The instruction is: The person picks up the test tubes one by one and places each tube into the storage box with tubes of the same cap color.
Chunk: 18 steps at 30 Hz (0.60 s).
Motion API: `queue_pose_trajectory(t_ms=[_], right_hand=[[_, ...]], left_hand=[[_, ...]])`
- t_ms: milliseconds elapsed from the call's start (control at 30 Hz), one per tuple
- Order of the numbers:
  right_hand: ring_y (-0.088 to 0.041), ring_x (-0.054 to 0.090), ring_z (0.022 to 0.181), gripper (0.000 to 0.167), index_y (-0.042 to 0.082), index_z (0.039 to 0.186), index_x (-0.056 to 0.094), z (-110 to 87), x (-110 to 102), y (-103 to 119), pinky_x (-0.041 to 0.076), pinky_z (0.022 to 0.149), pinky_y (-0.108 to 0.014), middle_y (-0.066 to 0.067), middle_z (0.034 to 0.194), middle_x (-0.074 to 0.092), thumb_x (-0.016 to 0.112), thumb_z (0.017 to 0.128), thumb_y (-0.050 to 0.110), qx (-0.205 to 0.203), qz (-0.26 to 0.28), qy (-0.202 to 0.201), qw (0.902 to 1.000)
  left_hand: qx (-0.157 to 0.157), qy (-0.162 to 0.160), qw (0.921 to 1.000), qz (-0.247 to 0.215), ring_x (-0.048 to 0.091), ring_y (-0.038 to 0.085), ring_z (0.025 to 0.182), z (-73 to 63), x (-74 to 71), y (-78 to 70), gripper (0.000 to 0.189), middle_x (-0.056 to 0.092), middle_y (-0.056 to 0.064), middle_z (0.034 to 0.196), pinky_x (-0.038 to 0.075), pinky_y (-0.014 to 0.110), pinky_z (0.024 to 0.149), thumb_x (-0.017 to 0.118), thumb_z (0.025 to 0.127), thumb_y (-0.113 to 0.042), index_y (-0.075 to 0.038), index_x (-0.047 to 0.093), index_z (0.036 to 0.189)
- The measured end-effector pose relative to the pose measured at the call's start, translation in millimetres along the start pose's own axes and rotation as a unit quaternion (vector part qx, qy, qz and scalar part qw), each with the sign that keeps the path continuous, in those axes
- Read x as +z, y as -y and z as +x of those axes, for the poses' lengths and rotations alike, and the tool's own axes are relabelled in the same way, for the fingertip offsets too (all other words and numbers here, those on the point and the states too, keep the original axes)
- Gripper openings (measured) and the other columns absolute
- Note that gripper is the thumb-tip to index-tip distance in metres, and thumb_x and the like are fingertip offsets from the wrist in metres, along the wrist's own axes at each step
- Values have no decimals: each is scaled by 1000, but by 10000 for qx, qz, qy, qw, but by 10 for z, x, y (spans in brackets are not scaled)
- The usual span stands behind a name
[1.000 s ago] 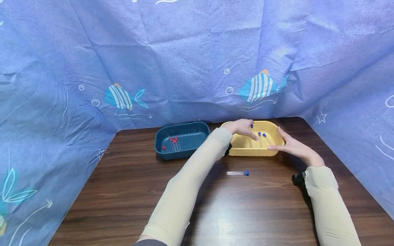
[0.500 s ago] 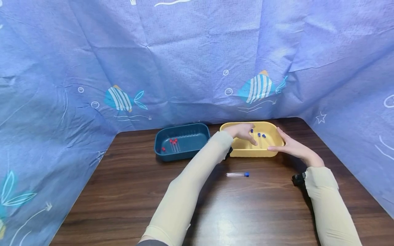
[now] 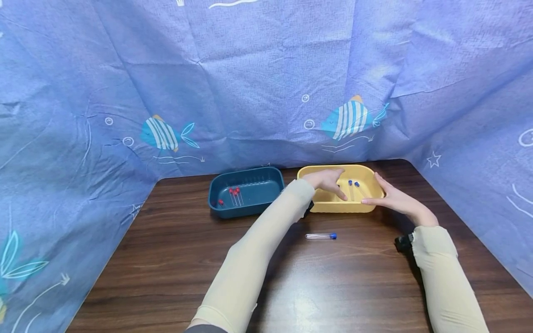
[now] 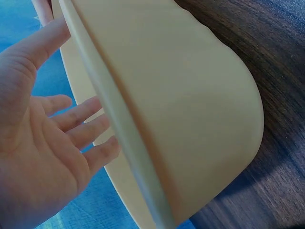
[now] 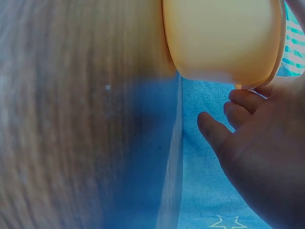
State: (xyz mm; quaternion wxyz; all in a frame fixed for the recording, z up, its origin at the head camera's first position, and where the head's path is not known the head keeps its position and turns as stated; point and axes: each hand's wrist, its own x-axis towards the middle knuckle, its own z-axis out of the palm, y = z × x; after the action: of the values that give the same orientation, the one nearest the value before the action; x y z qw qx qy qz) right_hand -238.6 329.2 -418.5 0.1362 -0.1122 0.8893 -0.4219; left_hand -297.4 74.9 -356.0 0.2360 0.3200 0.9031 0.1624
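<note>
The yellow tray (image 3: 362, 208) stands at the back right of the table, with several blue-capped test tubes (image 3: 350, 190) in it. My left hand (image 3: 326, 179) reaches over its left part, fingers spread loosely inside and nothing seen between them. In the left wrist view those fingers (image 4: 78, 114) hang behind the rim, and the thumb passes over it. My right hand (image 3: 395, 198) holds the tray's right end between thumb and fingers, the thumb along the near rim. One blue-capped test tube (image 3: 320, 236) lies on the table in front of the tray.
To the left, a dark teal tray (image 3: 233, 212) holds several red-capped test tubes (image 3: 235, 196). The wooden table (image 3: 175, 259) ends at a blue fish-print cloth (image 3: 250, 92) behind and at both sides.
The blue-capped tube by my left hand has gone lower into the yellow tray, and its cap is now partly hidden behind the fingers. My right hand stays at the tray's end.
</note>
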Motion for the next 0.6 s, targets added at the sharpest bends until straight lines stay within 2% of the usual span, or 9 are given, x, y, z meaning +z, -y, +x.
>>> queue_pose_trajectory(t_ms=[300, 467, 600], right_hand=[[-39, -11, 151, 113, 15, 160, -15, -8, -17, 9, 8, 114, -70, -14, 166, -19, 71, 93, 44, 78, -3, 0, 10000], [-39, -11, 151, 113, 15, 160, -15, -10, -9, 4, 7, 115, -70, -14, 166, -19, 71, 93, 46, 82, -41, 16, 10000], [-40, -11, 151, 114, 15, 160, -15, -7, -6, -7, 7, 114, -70, -16, 165, -19, 72, 92, 45, 84, -23, 4, 10000]], left_hand=[[39, -48, 10000, -7, 24, 10, 149, 34, -4, 48, 106, 22, 2, 167, 21, 15, 115, 76, 89, -43, -13, 7, 164], [55, -35, 10000, -7, 23, 11, 150, 21, -21, 66, 106, 20, 4, 167, 21, 15, 115, 77, 89, -42, -11, 8, 163], [137, -116, 9998, 89, 22, 13, 151, -11, -88, 79, 104, 20, 5, 167, 21, 17, 116, 76, 90, -41, -9, 10, 163]])
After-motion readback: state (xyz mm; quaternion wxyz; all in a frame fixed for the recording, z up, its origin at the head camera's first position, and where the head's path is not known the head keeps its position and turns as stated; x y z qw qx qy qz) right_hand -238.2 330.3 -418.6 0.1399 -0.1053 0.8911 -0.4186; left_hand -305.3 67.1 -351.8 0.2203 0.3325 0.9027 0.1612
